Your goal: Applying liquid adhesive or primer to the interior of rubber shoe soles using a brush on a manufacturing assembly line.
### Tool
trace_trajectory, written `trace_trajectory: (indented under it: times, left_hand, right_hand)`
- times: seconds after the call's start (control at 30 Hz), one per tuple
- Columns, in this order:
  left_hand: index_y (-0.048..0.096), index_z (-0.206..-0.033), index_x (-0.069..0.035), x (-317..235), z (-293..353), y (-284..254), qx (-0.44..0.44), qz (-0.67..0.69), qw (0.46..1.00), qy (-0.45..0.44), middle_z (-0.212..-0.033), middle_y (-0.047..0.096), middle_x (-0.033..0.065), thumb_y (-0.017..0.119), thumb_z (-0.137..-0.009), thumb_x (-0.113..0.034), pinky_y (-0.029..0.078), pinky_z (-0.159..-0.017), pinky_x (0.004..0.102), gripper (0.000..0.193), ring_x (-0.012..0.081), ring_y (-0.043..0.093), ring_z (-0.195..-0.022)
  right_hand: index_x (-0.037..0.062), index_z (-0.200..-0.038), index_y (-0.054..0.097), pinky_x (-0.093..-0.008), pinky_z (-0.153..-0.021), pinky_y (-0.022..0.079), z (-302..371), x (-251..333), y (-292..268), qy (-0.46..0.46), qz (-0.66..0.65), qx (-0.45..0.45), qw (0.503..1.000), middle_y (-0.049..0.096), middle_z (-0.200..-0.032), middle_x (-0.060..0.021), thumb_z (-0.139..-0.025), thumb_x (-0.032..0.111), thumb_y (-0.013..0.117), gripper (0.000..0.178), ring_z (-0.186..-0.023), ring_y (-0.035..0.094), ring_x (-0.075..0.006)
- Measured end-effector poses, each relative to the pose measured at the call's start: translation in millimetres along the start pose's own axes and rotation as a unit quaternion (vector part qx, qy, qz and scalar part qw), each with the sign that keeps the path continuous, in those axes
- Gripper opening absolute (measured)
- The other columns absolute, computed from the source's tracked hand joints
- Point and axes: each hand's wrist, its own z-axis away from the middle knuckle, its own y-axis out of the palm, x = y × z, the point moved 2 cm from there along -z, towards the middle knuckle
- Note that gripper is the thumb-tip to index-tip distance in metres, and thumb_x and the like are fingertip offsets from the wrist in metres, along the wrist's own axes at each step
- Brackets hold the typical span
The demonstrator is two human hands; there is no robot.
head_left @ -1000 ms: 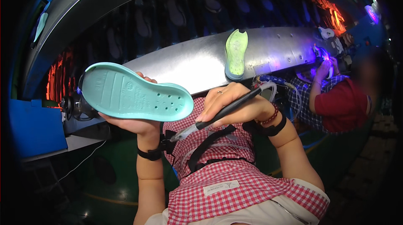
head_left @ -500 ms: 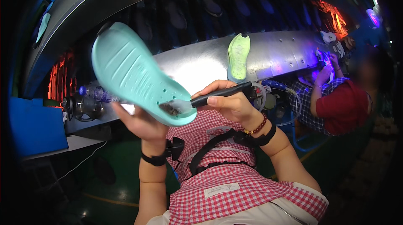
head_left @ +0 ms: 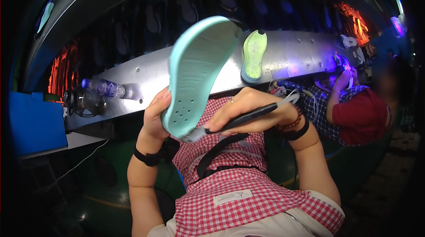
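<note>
A turquoise shoe sole is tilted up in front of me, its lower end gripped by my left hand. Small round holes dot that end, and faint ridges cross the rest. My right hand is closed around a brush with a black handle and a clear tube at its back end. The pale brush tip is at the sole's lower rim, blurred. Beyond my right hand, a yellow-green sole lies on the metal ledge.
A plastic bottle and a dark clear jug stand left on the ledge. A dark conveyor with several soles runs behind it. At right, a person in a red top works under purple light. A blue box is far left.
The turquoise sole has swung upright and to the right, turning in my left hand. The brush has moved from the sole's inner face to its lower rim.
</note>
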Motion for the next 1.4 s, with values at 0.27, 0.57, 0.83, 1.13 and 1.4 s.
trace_trajectory:
  times: [0.27, 0.57, 0.83, 1.13, 1.4]
  left_hand:
    - [0.039, -0.131, 0.008, -12, 4, 16, 0.005, -0.117, 0.979, -0.169, -0.116, 0.056, 0.0189, 0.05, -0.086, -0.028, 0.047, -0.086, 0.0282, 0.058, 0.0198, 0.059, -0.1]
    - [0.045, -0.126, 0.008, -23, 20, 5, -0.002, -0.125, 0.982, -0.144, -0.111, 0.059, 0.0183, 0.05, -0.085, -0.034, 0.047, -0.082, 0.0292, 0.058, 0.0202, 0.06, -0.093]
    - [0.048, -0.123, 0.008, -39, 33, -2, -0.097, -0.149, 0.979, -0.097, -0.107, 0.06, 0.0177, 0.053, -0.075, -0.04, 0.046, -0.08, 0.0282, 0.068, 0.0217, 0.06, -0.09]
    - [0.059, -0.111, 0.005, -45, 55, -23, -0.147, -0.201, 0.967, -0.05, -0.105, 0.061, 0.0175, 0.052, -0.078, -0.042, 0.046, -0.082, 0.0298, 0.058, 0.0228, 0.059, -0.094]
    - [0.031, -0.138, -0.003, 16, 4, -42, -0.035, 0.213, 0.973, 0.078, -0.135, 0.04, 0.0222, 0.027, -0.087, -0.068, 0.033, -0.101, 0.0532, 0.083, 0.0368, 0.04, -0.124]
  right_hand:
    - [-0.0009, -0.098, 0.064, -0.0327, -0.072, 0.052, -7, 12, -13, 0.033, 0.009, 0.107, 0.994, 0.067, -0.093, -0.0163, -0.077, 0.001, 0.066, 0.021, -0.084, 0.066, -0.027]
    - [0.0002, -0.098, 0.065, -0.0326, -0.081, 0.052, 8, 9, -25, 0.02, 0.016, 0.072, 0.997, 0.067, -0.099, -0.0154, -0.078, 0.003, 0.067, 0.021, -0.092, 0.066, -0.0255]
    - [-0.0006, -0.101, 0.065, -0.0332, -0.087, 0.05, 20, -8, -20, 0.021, 0.008, -0.008, 1.0, 0.066, -0.104, -0.0161, -0.078, 0.0, 0.067, 0.023, -0.099, 0.063, -0.024]
    - [-0.0011, -0.099, 0.065, -0.0321, -0.088, 0.05, 20, -14, -16, 0.048, -0.002, -0.054, 0.997, 0.067, -0.1, -0.0155, -0.077, -0.001, 0.067, 0.022, -0.097, 0.064, -0.0238]
    - [0.0005, -0.097, 0.068, -0.0212, -0.071, 0.048, 14, -6, 1, 0.104, -0.016, -0.217, 0.97, 0.066, -0.088, -0.0086, -0.075, 0.003, 0.07, 0.022, -0.082, 0.062, -0.0103]
